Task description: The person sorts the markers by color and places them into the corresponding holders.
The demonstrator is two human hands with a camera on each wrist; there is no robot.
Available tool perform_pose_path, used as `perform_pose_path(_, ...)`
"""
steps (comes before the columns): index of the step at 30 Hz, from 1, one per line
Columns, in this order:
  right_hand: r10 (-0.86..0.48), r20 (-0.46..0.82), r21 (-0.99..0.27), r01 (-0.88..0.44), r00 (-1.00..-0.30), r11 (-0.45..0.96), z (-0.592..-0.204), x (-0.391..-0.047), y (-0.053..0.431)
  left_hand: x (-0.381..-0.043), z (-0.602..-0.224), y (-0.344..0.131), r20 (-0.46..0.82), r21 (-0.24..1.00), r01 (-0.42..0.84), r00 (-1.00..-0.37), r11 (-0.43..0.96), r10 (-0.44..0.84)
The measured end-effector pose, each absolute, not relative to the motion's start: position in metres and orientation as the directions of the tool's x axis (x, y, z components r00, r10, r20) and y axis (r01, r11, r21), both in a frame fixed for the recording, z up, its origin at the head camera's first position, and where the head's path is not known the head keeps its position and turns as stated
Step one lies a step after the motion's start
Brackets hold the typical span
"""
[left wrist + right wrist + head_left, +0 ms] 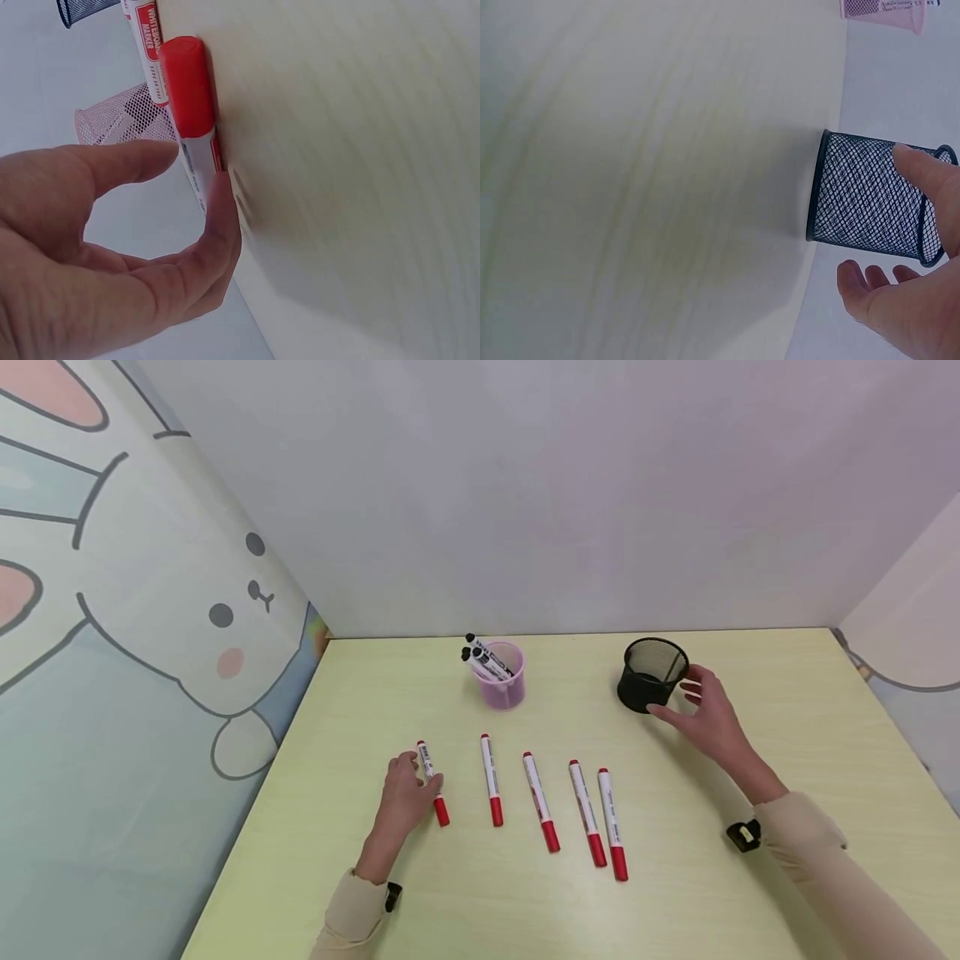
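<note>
My left hand (406, 793) is around the leftmost red-capped whiteboard marker (441, 812), thumb on one side and bent fingers on the other. That marker lies on the table, its red cap (187, 86) beyond my fingers in the left wrist view. My right hand (705, 717) is at the right side of a black mesh pen cup (643, 693), which stands upright. In the right wrist view the thumb overlaps the cup's mesh (870, 195), while the other fingers (855, 281) stay spread apart from its wall.
Several more red-capped markers (537, 797) lie in a row across the table (300, 860), caps toward me. A pink mesh pen cup (503, 695) holding black-capped markers (487, 664) stands at the back. Behind the table rises a pale wall (525, 510).
</note>
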State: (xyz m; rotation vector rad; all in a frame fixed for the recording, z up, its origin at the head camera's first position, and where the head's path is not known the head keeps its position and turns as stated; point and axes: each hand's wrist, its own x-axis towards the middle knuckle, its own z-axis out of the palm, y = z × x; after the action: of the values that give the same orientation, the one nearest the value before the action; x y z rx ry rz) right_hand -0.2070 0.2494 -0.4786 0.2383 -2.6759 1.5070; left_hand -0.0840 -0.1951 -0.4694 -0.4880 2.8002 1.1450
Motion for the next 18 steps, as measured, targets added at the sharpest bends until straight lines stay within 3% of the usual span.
perform_pose_path(18,-0.121,0.11,-0.859,-0.155,-0.987,0.488,-0.482,-0.221,0.244,-0.091,-0.475,-0.194,-0.213,0.688,-0.359,-0.931,0.631,-0.297)
